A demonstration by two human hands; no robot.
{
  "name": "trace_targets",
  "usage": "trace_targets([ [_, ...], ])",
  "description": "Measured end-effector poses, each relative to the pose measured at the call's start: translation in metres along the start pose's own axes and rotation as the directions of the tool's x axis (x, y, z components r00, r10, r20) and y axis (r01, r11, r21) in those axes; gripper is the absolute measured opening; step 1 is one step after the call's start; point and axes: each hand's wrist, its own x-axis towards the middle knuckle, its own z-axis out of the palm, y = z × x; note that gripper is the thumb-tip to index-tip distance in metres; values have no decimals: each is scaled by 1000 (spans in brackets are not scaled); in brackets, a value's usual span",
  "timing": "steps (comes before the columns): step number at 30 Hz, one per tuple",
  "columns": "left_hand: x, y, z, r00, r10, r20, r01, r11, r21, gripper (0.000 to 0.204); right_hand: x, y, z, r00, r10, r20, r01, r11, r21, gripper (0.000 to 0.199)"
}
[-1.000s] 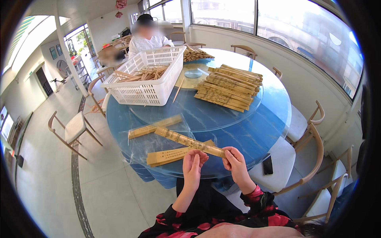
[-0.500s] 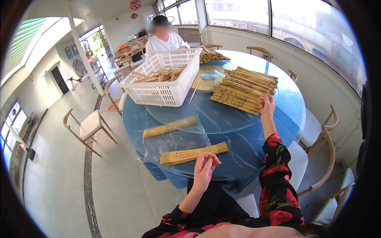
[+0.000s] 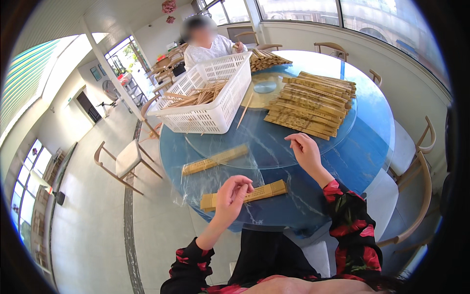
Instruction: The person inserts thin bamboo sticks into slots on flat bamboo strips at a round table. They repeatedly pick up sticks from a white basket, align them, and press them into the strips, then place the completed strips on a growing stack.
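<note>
Moved: my right hand has come back from the stack of gold packets it was touching half a second ago; my left hand has gone over the flat gold packets by the near edge.
Round table: blue-topped table, with a glass turntable on it.
Co-worker: a person in white sits beyond the far left edge, one hand raised near the far pile.
White basket: over the turntable's left edge, slatted, with loose wooden sticks inside.
Stack: right half of the turntable, the packets side by side and overlapping.
Far pile: more sticks behind the basket's right corner, toward the far edge.
Near-edge packets: overlapping, partly hidden by my left hand.
Left packet: gold packet toward the left edge, partly under clear plastic.
My right hand: in front of the stack, fingers loosely bent and slightly apart, nothing seen in them.
My left hand: fingers curled toward the thumb; I cannot tell whether they pinch or touch anything.
Single stick: lies between basket and stack.
</note>
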Motion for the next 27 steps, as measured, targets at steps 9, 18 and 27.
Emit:
trace_targets([
  [9, 267, 10, -200, 831, 556, -27, -97, 193, 977, 12, -4, -6, -8, 997, -31, 65, 31, 999, -8, 16],
  [18, 356, -2, -183, 849, -455, -267, 155, -269, 951, 36, -8, -3, -13, 990, -25, 139, 40, 993, -113, 15],
  [27, 350, -18, -212, 837, -453, -308, 197, -276, 941, 33, -8, -10, -12, 977, -43, 210, 67, 992, -110, 15],
])
